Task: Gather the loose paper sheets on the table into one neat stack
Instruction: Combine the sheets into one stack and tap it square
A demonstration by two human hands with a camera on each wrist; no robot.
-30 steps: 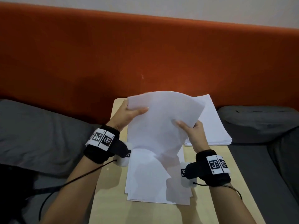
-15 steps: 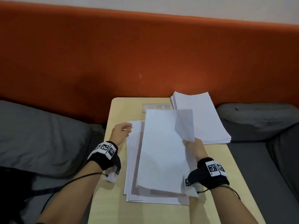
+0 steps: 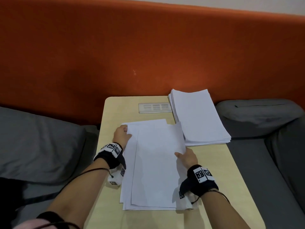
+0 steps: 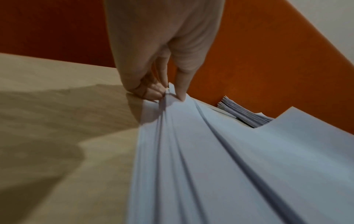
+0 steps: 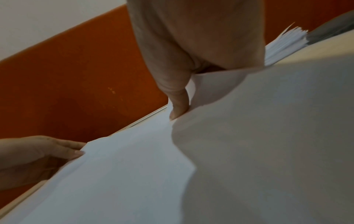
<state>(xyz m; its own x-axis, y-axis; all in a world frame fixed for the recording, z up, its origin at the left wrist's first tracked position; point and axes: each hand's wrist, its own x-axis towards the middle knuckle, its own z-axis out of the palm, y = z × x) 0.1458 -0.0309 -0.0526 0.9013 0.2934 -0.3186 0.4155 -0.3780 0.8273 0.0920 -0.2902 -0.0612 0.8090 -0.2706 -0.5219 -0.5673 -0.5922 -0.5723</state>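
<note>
A loose pile of white paper sheets (image 3: 153,164) lies on the near half of a pale wooden table (image 3: 231,171), its edges fanned out unevenly along the left and bottom. The topmost sheet sits skewed toward the right, its far right corner lifted slightly over the tall stack (image 3: 198,116) that rests at the table's far right corner, against the orange wall panel (image 3: 148,47).

The left hand (image 3: 121,135) is at the pile's far left corner. In the left wrist view its thumb (image 4: 182,84) presses on top of the corner while the curled fingers (image 4: 149,89) tuck beneath the edge, so it pinches several sheets there (the paper ridges up in long folds running back from the grip).

The right hand (image 3: 187,157) holds the right edge of the pile. The right wrist view shows its thumb (image 5: 178,103) lying over a sheet that curls up around it; the other fingers are hidden under the paper, though they seem to be closed against it from below.

A flat grey panel with slots (image 3: 154,107) is set into the tabletop beyond the pile. Grey cushions (image 3: 38,142) flank the table on both sides.
</note>
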